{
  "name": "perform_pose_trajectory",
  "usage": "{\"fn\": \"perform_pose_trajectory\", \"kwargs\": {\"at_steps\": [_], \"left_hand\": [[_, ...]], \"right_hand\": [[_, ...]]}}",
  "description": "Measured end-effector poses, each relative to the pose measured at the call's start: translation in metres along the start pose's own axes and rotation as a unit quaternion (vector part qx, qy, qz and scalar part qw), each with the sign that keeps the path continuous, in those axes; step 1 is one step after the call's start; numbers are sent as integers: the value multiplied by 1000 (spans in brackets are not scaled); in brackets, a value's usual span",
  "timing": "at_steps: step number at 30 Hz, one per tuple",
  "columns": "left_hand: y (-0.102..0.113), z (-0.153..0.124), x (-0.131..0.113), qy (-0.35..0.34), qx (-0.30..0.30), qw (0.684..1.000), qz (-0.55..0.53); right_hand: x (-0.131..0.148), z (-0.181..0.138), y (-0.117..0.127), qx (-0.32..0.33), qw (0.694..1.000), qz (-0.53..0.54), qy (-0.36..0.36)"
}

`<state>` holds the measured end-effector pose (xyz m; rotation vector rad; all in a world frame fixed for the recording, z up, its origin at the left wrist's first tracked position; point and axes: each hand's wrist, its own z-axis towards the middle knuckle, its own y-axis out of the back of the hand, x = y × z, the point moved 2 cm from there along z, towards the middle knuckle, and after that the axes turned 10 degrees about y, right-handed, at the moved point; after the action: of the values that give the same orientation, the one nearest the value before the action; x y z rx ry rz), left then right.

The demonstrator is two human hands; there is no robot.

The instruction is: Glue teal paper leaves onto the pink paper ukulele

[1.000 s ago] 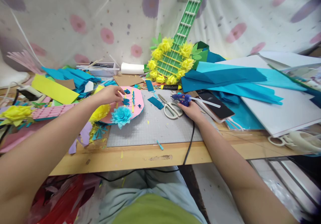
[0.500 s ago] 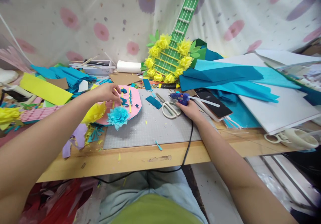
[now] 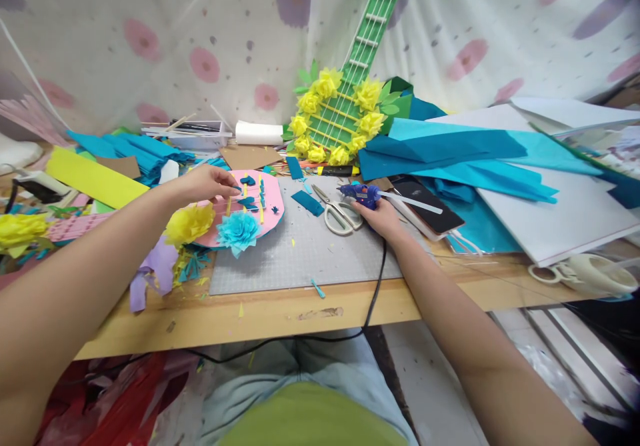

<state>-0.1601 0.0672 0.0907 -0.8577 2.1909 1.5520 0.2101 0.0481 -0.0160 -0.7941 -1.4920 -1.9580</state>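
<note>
My left hand [image 3: 207,183] hovers over a pink guitar-shaped paper piece [image 3: 273,196], its fingers closed at the tips. What they pinch is too small to make out; dark blue bits lie right by the fingertips. Yellow strips, blue paper shapes, a light blue paper flower [image 3: 239,233] and a yellow paper flower [image 3: 190,223] sit on the pink piece. My right hand [image 3: 383,216] is wrapped round a blue hot glue gun [image 3: 365,196] with a clear glue stick [image 3: 417,203] out its back. Scissors [image 3: 337,213] lie open beside the nozzle on the grey cutting mat [image 3: 300,253].
A green paper guitar [image 3: 335,119] with yellow flowers leans at the back. Blue paper sheets [image 3: 445,149] and a phone [image 3: 425,206] lie to the right, a tape roll [image 3: 600,276] near the edge. The glue gun's cord [image 3: 375,293] hangs over the table's front.
My left hand has shifted slightly left and lower over the pink piece, uncovering more of the blue shapes. My right hand and the glue gun stay about where they were.
</note>
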Motion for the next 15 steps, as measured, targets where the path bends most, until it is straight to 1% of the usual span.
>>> {"fn": "perform_pose_trajectory", "kwargs": {"at_steps": [3, 6, 9, 11, 13, 15], "left_hand": [[1, -2, 4, 7, 31, 999, -29], [3, -5, 6, 16, 46, 998, -42], [2, -9, 3, 24, 29, 997, -71], [1, -12, -2, 25, 6, 995, -98], [-3, -17, -7, 19, -16, 993, -119], [-7, -20, -13, 5, -35, 991, -128]], "right_hand": [[-3, 1, 2, -42, 996, 81, 13], [5, 4, 4, -50, 982, 185, -1], [31, 9, 4, -20, 966, 256, 7], [53, 12, 0, 14, 956, 292, 23], [73, 13, -9, 56, 949, 308, 45], [86, 11, -22, 81, 946, 305, 68]]}}
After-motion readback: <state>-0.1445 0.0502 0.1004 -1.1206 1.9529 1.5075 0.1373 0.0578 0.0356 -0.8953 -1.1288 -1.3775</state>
